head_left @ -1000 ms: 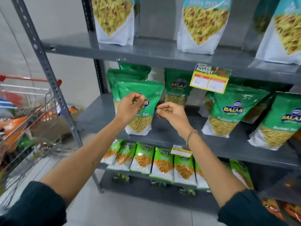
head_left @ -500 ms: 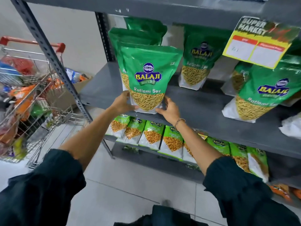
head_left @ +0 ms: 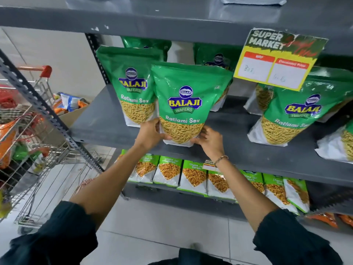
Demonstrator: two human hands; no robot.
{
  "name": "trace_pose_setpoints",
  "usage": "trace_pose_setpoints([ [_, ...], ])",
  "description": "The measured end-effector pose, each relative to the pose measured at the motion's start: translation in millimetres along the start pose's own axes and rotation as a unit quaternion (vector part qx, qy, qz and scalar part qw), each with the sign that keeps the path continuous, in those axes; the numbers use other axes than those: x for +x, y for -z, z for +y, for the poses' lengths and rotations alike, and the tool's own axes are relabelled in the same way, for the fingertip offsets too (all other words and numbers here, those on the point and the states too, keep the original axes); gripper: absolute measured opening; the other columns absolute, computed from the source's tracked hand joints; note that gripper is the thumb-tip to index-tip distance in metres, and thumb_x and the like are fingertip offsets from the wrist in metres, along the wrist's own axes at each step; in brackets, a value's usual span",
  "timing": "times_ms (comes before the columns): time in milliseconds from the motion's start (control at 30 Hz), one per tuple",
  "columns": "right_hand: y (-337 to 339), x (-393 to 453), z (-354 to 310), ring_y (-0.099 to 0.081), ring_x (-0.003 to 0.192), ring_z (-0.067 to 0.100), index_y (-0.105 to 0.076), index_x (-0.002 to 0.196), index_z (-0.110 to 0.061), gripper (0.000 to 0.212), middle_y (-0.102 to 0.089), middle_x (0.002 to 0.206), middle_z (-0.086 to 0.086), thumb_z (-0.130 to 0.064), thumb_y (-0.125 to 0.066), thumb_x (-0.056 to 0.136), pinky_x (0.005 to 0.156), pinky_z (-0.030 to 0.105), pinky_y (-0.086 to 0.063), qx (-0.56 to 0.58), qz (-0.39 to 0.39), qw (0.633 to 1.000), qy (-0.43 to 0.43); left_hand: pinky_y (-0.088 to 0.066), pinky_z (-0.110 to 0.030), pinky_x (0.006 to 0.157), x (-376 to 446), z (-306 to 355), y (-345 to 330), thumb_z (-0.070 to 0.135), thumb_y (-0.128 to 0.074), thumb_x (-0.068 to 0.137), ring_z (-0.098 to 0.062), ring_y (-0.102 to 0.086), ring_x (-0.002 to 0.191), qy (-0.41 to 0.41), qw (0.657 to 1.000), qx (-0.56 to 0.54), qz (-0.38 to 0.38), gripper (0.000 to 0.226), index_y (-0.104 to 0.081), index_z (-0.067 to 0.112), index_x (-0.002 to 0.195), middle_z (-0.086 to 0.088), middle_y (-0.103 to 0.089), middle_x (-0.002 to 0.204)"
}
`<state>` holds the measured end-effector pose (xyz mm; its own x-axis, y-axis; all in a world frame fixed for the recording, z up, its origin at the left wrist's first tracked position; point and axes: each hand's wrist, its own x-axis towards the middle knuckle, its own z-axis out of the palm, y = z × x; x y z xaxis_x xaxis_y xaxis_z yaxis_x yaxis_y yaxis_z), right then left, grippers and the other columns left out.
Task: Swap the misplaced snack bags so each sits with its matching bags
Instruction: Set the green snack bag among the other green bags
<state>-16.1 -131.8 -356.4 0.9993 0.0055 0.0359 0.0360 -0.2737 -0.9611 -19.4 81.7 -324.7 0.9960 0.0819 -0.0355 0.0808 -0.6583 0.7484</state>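
Standing at far left, a wire shopping cart (head_left: 28, 142) holds assorted packets beside the slotted shelf upright (head_left: 44, 109). On the grey middle shelf (head_left: 107, 129), a Balaji Ratlami Sev bag (head_left: 133, 87) stands upright at the left end, now exposed; half a second ago the held bag covered it. The held Ratlami Sev bag (head_left: 188, 104) has shifted right and sits just beside and slightly in front of that one, its base at the shelf's front edge. The left hand (head_left: 150, 133) clasps its lower left corner, fingers curled around the edge; the right hand (head_left: 209, 139), bracelet at the wrist, presses the lower right corner, fingers wrapped on the base. The yellow price tag (head_left: 275, 60) hangs from the upper shelf. Another Ratlami Sev bag (head_left: 298, 109) leans further right. Chana Jor Garam packs (head_left: 193, 175) line the lower shelf.
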Motion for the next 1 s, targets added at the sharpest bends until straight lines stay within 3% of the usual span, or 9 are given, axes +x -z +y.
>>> trace_pose_setpoints([
  [67,21,3,0,-0.062,0.092,0.014,-0.058,0.113,-0.001,0.056,-0.066,0.106,0.008,0.001,-0.079,0.061,0.071,0.006,-0.05,0.009,0.02,1.0,-0.003,-0.051,-0.046,0.071,8,17,-15,0.032,-0.087,0.054,-0.023,-0.055,0.071,-0.016,1.0,-0.012,-0.016,0.056,-0.058,0.004,0.093,-0.023,-0.067,0.084],
  [167,46,11,3,-0.062,0.095,0.015,-0.057,0.114,0.0,0.057,-0.066,0.111,0.014,0.004,-0.078,0.061,0.073,0.005,-0.05,0.013,0.051,0.999,-0.006,-0.048,-0.033,0.062,21,42,-35,0.022,-0.087,0.056,-0.014,-0.053,0.068,-0.039,0.998,-0.042,-0.031,0.05,-0.061,0.009,0.097,-0.013,-0.068,0.082],
  [267,62,21,9,-0.062,0.097,0.016,-0.057,0.113,0.002,0.055,-0.066,0.112,0.017,0.007,-0.076,0.063,0.074,0.005,-0.05,-0.002,0.075,0.997,-0.002,-0.051,-0.035,0.068,35,55,-52,0.02,-0.088,0.053,-0.021,-0.061,0.076,-0.055,0.997,-0.041,-0.023,0.055,-0.065,0.004,0.1,-0.014,-0.073,0.091],
  [400,73,30,17,-0.064,0.095,0.017,-0.059,0.112,-0.002,0.052,-0.068,0.111,0.017,0.005,-0.077,0.063,0.086,0.028,-0.054,-0.027,0.077,0.997,-0.004,-0.048,-0.025,0.066,44,62,-68,0.016,-0.088,0.052,-0.012,-0.058,0.076,-0.044,0.997,-0.049,-0.029,0.053,-0.066,0.003,0.099,-0.01,-0.073,0.092],
  [500,76,33,19,-0.063,0.094,0.015,-0.059,0.112,-0.001,0.051,-0.067,0.112,0.018,0.006,-0.075,0.064,0.087,0.031,-0.051,-0.035,0.066,0.997,-0.011,-0.054,-0.034,0.081,47,60,-75,0.016,-0.088,0.051,-0.021,-0.067,0.09,-0.036,0.998,-0.054,-0.024,0.055,-0.066,0.005,0.101,-0.012,-0.073,0.101],
  [667,77,35,22,-0.063,0.096,0.014,-0.058,0.115,-0.004,0.051,-0.067,0.114,0.015,0.004,-0.073,0.067,0.086,0.026,-0.049,-0.04,0.053,0.998,-0.011,-0.052,-0.031,0.08,48,59,-79,0.018,-0.088,0.055,-0.022,-0.065,0.086,-0.029,0.998,-0.053,-0.033,0.057,-0.064,0.005,0.104,-0.013,-0.073,0.1],
  [767,78,37,25,-0.063,0.096,0.015,-0.057,0.116,-0.004,0.052,-0.067,0.114,0.015,0.001,-0.074,0.067,0.086,0.026,-0.05,-0.05,0.045,0.998,-0.011,-0.054,-0.041,0.089,50,54,-81,0.02,-0.088,0.054,-0.023,-0.068,0.094,-0.035,0.997,-0.064,-0.032,0.062,-0.062,0.007,0.109,-0.01,-0.073,0.106],
  [1000,79,38,22,-0.065,0.101,0.021,-0.057,0.115,-0.005,0.052,-0.067,0.115,0.015,-0.007,-0.076,0.067,0.093,0.036,-0.051,-0.079,0.036,0.996,-0.021,-0.049,-0.035,0.09,45,60,-79,0.019,-0.086,0.059,-0.028,-0.064,0.101,-0.032,0.997,-0.054,-0.042,0.061,-0.06,0.007,0.113,-0.012,-0.07,0.111],
])
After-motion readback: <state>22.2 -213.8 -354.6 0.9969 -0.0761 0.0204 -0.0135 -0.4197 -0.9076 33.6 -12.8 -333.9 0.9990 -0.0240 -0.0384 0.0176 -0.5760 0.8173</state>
